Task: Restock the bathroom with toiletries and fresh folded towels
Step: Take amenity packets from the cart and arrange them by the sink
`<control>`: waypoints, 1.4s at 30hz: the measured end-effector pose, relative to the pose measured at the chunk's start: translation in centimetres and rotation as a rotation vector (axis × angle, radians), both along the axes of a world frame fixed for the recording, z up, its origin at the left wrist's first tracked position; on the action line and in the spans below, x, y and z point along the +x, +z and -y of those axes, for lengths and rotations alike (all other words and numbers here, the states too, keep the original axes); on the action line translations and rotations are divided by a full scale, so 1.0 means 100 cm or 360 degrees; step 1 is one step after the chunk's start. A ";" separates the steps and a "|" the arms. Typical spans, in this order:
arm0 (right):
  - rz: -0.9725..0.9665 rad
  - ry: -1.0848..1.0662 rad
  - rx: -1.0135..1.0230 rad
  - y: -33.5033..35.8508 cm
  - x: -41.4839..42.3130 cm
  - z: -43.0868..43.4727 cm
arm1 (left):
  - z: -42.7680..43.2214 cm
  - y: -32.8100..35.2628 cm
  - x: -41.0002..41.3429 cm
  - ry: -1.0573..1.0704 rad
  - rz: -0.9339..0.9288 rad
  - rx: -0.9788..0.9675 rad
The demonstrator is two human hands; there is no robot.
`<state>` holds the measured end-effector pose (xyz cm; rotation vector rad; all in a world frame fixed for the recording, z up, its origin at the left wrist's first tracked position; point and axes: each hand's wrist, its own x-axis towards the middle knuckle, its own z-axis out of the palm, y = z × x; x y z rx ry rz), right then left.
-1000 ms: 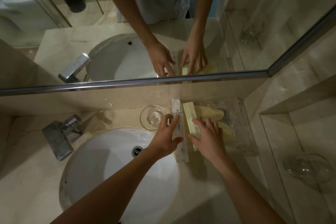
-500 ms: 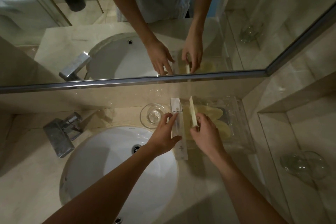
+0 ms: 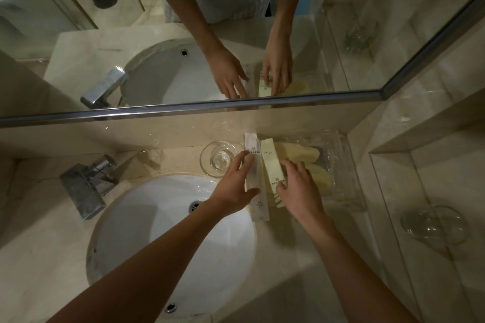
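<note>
Bathroom vanity, dim light. A wall mirror (image 3: 78, 47) spans the back and reflects both arms. Below it runs a beige stone counter (image 3: 39, 257) with a white oval basin (image 3: 147, 231) set under it and a chrome tap (image 3: 84, 186) at the basin's left.

To the right of the basin stands a clear plastic tray (image 3: 350, 191) against the back wall, with pale yellow items inside. A tipped glass (image 3: 433, 225) lies on the side ledge, well apart. A clear glass dish (image 3: 210, 160) sits between tap and tray, just beside the packets.

The left hand (image 3: 233, 186) lies on a long white packet (image 3: 254, 178), fingers extended and spread, with fingertips and thumb resting on its face. The packet lies flat on the counter. Its long axis runs front to back and its far end points at the mirror wall.

The right hand (image 3: 301, 191) grips a cream packet (image 3: 273, 162), fingers bent at its right edge; the reflection shows the thumb on the opposite side. It lies alongside the white packet, nearly parallel, at the tray's left edge, with its far end toward the wall. Whether it sits inside the tray cannot be determined.
</note>
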<state>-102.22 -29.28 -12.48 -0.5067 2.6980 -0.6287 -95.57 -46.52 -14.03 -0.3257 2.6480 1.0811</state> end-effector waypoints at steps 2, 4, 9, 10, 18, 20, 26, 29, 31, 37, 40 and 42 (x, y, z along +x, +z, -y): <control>-0.0005 0.0034 0.0020 -0.001 0.001 -0.003 | 0.001 0.000 0.000 -0.0005 0.0011 0.0003; -0.0002 0.0117 0.0025 -0.003 0.000 -0.007 | 0.000 0.001 0.001 -0.0025 0.0007 -0.0005; 0.0046 0.0246 0.0144 -0.008 -0.004 -0.013 | -0.001 0.005 0.001 -0.0035 0.0039 -0.0027; 0.0046 0.0246 0.0141 -0.008 -0.005 -0.013 | -0.001 0.005 0.001 -0.0040 0.0045 -0.0029; 0.0014 0.0187 0.0089 -0.014 -0.004 -0.014 | -0.002 0.008 -0.001 -0.0060 0.0052 -0.0033; -0.0016 0.0174 0.0099 -0.015 -0.004 -0.012 | -0.002 0.009 -0.001 -0.0061 0.0055 -0.0027; -0.0025 0.0144 0.0109 -0.015 -0.005 -0.008 | -0.003 0.010 -0.001 -0.0040 0.0064 -0.0009; -0.0002 0.0145 0.0114 -0.013 -0.005 -0.008 | -0.007 0.012 -0.001 -0.0022 0.0072 0.0003; 0.0011 0.0143 0.0119 -0.010 -0.003 -0.007 | -0.008 0.014 0.001 -0.0018 0.0073 0.0008; 0.0108 0.0118 0.0037 -0.003 0.007 -0.012 | -0.007 0.018 0.015 -0.0044 0.0069 0.0020; 0.0133 0.0076 -0.0023 0.001 0.021 -0.014 | -0.005 0.023 0.029 -0.0062 0.0053 -0.0007; 0.0133 0.0050 -0.0055 0.003 0.034 -0.017 | -0.003 0.027 0.040 -0.0079 0.0033 -0.0032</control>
